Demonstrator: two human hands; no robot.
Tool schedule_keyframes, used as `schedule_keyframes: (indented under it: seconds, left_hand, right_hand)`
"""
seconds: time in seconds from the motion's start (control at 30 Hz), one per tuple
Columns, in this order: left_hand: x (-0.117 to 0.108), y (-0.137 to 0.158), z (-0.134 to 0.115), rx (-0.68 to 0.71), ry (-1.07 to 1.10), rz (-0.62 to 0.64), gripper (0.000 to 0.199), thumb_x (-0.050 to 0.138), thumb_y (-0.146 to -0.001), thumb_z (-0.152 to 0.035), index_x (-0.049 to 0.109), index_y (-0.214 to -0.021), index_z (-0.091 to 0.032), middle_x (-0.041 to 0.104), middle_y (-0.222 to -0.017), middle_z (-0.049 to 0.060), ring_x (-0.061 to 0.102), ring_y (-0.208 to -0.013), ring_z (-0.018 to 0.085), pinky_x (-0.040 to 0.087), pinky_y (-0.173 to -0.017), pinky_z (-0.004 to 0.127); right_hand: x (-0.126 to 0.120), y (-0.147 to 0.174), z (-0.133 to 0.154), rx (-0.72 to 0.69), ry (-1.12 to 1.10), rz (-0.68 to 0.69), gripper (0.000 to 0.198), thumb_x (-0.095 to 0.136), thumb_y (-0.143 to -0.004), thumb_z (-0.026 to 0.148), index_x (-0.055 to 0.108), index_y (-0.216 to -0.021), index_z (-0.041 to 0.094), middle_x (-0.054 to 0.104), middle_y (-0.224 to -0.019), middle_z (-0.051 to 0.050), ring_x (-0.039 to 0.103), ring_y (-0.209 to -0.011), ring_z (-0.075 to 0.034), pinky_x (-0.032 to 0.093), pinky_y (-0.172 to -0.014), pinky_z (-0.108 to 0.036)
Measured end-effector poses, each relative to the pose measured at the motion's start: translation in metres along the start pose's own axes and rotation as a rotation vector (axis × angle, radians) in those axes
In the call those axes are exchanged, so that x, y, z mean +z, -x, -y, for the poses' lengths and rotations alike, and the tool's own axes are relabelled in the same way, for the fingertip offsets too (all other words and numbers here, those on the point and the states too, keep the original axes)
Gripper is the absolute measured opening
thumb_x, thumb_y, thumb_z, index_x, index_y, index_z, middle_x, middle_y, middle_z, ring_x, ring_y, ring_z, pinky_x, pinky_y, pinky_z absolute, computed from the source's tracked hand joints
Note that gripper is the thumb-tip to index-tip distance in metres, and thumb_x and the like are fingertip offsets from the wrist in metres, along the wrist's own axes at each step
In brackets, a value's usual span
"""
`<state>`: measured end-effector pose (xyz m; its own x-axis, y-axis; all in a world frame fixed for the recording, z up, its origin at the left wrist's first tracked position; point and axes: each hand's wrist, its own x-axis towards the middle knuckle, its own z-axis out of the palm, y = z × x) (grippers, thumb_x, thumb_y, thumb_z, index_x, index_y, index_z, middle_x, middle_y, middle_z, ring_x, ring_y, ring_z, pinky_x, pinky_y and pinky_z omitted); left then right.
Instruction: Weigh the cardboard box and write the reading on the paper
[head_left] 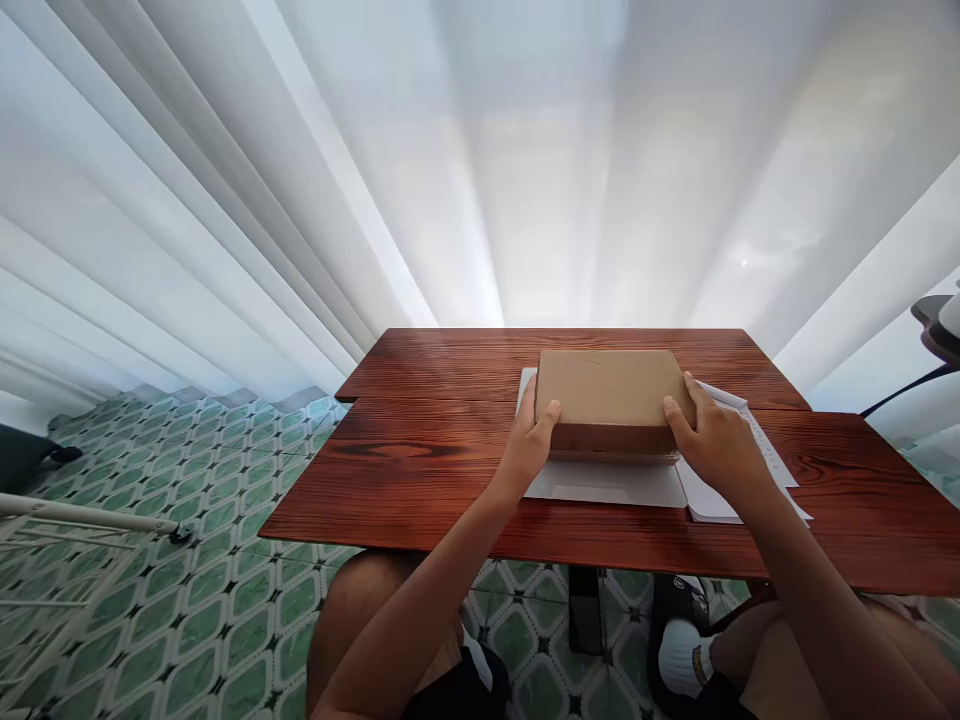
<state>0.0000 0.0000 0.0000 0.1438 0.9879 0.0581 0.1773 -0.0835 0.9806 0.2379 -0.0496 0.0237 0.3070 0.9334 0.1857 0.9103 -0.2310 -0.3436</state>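
A closed brown cardboard box (611, 390) is gripped at its two short ends. My left hand (531, 440) presses on its left end, the thumb on the near edge and the fingers along the side. On the right end, my right hand (709, 435) has its thumb at the front corner and its fingers round the side. Beneath the box lies a flat white sheet or folder (607, 485); whether the box touches it I cannot tell. White papers with some print (769, 450) stick out on the right, partly hidden by my right hand and forearm.
The dark red wooden table (390, 480) has a stepped outline at both sides. White curtains (525, 170) hang behind it. A white metal rack (82, 520) stands on the green tiled floor (202, 560) at left. A dark object (941, 325) shows at the right edge.
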Motion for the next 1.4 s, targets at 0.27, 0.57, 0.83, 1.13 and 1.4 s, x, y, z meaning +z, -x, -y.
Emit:
schedule_keyframes:
  seconds: [0.27, 0.57, 0.83, 1.13, 1.4]
  left_hand:
    - [-0.008, 0.002, -0.004, 0.013, 0.017, -0.013, 0.067, 0.046, -0.097, -0.043, 0.024, -0.157, -0.023, 0.022, -0.166, 0.002, 0.019, -0.154, 0.020, 0.018, -0.127, 0.037]
    - [-0.032, 0.006, -0.019, 0.046, 0.016, -0.038, 0.064, 0.047, -0.097, -0.040, 0.028, -0.156, -0.025, 0.031, -0.162, 0.002, 0.029, -0.150, 0.023, 0.027, -0.125, 0.041]
    - [-0.060, 0.010, -0.032, 0.121, -0.019, -0.102, 0.058, 0.049, -0.094, -0.034, 0.040, -0.150, -0.025, 0.040, -0.158, 0.001, 0.033, -0.149, 0.024, 0.028, -0.125, 0.040]
    - [-0.093, 0.017, -0.038, 0.146, -0.033, -0.177, 0.058, 0.049, -0.093, -0.035, 0.042, -0.149, -0.022, 0.040, -0.158, 0.004, 0.031, -0.149, 0.024, 0.026, -0.125, 0.040]
    - [-0.142, 0.014, -0.033, 0.144, -0.078, -0.282, 0.062, 0.055, -0.091, -0.040, 0.043, -0.149, -0.019, 0.048, -0.151, 0.008, 0.046, -0.139, 0.028, 0.037, -0.118, 0.042]
  right_hand:
    - [-0.008, 0.006, 0.012, -0.032, -0.010, -0.047, 0.063, 0.026, -0.099, 0.055, 0.037, -0.153, 0.023, 0.072, -0.087, -0.011, 0.068, -0.080, -0.036, 0.050, -0.072, -0.045]
    - [-0.002, 0.017, 0.023, -0.124, -0.112, 0.015, 0.073, 0.035, -0.094, 0.070, 0.038, -0.153, 0.028, 0.070, -0.116, -0.012, 0.068, -0.094, -0.036, 0.051, -0.077, -0.044]
    - [0.005, 0.022, 0.041, -0.195, -0.137, 0.040, 0.091, 0.062, -0.082, 0.069, 0.029, -0.157, 0.029, 0.062, -0.133, -0.014, 0.064, -0.108, -0.037, 0.052, -0.081, -0.044]
    - [0.009, 0.016, 0.077, -0.261, -0.156, 0.053, 0.088, 0.065, -0.085, 0.060, 0.030, -0.158, 0.027, 0.066, -0.126, -0.012, 0.066, -0.104, -0.035, 0.053, -0.080, -0.041]
    - [0.026, 0.016, 0.125, -0.326, -0.268, 0.080, 0.086, 0.064, -0.086, 0.055, 0.028, -0.158, 0.024, 0.068, -0.121, -0.012, 0.065, -0.102, -0.034, 0.051, -0.081, -0.042]
